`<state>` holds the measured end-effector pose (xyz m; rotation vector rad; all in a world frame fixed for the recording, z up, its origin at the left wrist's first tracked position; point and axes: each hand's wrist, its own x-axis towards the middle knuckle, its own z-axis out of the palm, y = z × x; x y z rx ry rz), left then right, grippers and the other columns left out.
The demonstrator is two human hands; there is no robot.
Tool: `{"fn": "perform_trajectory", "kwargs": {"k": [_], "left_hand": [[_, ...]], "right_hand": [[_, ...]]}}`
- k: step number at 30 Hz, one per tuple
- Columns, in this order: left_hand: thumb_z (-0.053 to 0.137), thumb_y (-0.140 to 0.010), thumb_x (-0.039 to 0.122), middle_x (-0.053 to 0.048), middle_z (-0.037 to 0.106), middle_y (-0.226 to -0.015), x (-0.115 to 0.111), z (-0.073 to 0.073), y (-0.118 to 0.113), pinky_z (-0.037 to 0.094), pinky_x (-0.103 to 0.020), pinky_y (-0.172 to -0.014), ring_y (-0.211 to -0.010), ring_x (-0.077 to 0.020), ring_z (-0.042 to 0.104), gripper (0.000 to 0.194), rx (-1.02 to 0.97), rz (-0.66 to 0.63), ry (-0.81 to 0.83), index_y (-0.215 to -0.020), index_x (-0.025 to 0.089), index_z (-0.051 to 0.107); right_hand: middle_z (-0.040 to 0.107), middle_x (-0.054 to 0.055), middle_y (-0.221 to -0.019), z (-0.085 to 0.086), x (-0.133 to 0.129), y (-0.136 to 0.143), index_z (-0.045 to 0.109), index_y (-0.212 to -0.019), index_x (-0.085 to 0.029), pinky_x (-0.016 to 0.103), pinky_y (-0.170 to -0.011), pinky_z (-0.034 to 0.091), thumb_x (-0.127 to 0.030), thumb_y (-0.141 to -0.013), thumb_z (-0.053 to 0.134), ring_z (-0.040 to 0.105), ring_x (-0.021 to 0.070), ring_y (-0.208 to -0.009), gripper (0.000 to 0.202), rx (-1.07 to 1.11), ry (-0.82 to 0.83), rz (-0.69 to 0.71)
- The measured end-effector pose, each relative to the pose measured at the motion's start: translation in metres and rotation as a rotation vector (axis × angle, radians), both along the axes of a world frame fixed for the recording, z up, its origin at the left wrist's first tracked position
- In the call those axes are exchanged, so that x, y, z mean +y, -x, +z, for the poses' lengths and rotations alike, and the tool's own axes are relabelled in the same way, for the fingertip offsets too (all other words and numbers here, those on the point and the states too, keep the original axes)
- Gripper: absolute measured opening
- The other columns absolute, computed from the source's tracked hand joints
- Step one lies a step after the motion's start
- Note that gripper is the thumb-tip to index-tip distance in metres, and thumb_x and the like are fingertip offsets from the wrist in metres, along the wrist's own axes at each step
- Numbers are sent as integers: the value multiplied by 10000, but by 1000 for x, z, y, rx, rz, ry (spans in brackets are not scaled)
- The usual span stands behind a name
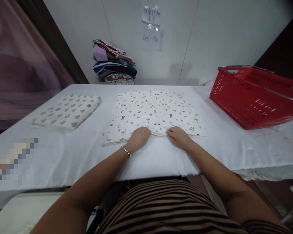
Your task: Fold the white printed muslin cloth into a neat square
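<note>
A white cloth with small dark and grey prints (153, 112) lies spread and layered on the white-covered table in front of me. My left hand (139, 138), with a silver bracelet at the wrist, is closed on the near edge of this cloth, left of its middle. A short way to the right, my right hand (179, 137) pinches the same edge. Between the two hands the edge bows a little. At the left of the table lies a folded cream cloth with grey and blue prints (68, 110), touched by neither hand.
A red plastic basket (256, 97) stands at the table's right. Behind the far edge is a stack of folded fabrics (114, 65). Paper notes (151, 39) hang on the wall. The white tablecloth (70, 156) reaches the near edge. A blurred patch covers something at far left.
</note>
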<state>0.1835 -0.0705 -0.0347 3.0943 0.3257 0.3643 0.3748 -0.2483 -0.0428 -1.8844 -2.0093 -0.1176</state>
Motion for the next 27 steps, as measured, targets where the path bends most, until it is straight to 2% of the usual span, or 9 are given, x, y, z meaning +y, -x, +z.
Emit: {"fn": "perform_trajectory", "kwargs": {"k": [7,10,15,19,22,27], "left_hand": [[385,-923,214,-70,631,-892,0,9,-4,434,-321,-750,-870,-192,563,231,23,87,98,-887,152,605],[381,-926,208,-69,619,-887,0,8,-1,427,-319,-738,-859,-189,552,232,22,30,70,-874,162,603],[371,-932,210,-83,589,-883,-3,-2,11,418,-341,-746,-842,-192,529,241,14,-124,-24,-880,163,602],[432,-910,258,-82,590,-955,-11,5,14,421,-358,-772,-905,-210,525,190,16,-134,12,-981,182,592],[475,-883,235,-85,587,-1039,-19,14,8,420,-367,-796,-974,-228,516,251,1,-150,20,-1123,197,540],[404,-867,104,-85,601,-979,-24,15,-7,420,-369,-798,-927,-226,531,279,37,-213,-41,-1085,177,562]], "right_hand": [[608,118,-1076,-1,4,3,571,-1149,-155,370,-804,392,-165,-863,467,521,241,-947,304,-72,11,-105],[622,121,-1045,0,2,3,585,-1114,-150,361,-794,388,-108,-863,438,526,232,-922,295,-113,-12,-116],[624,115,-1006,-1,-8,2,620,-1058,-159,342,-771,402,-129,-886,424,525,216,-887,262,-121,-41,-2],[620,110,-995,-4,-9,3,632,-1052,-153,339,-764,411,-139,-898,405,517,215,-882,274,-112,-32,-2],[617,108,-989,-4,-7,2,628,-1059,-145,338,-768,415,-119,-875,422,516,209,-879,278,-87,-30,7],[617,107,-998,-3,-5,0,610,-1073,-155,338,-804,424,-119,-857,439,518,205,-921,278,-61,-39,10]]}}
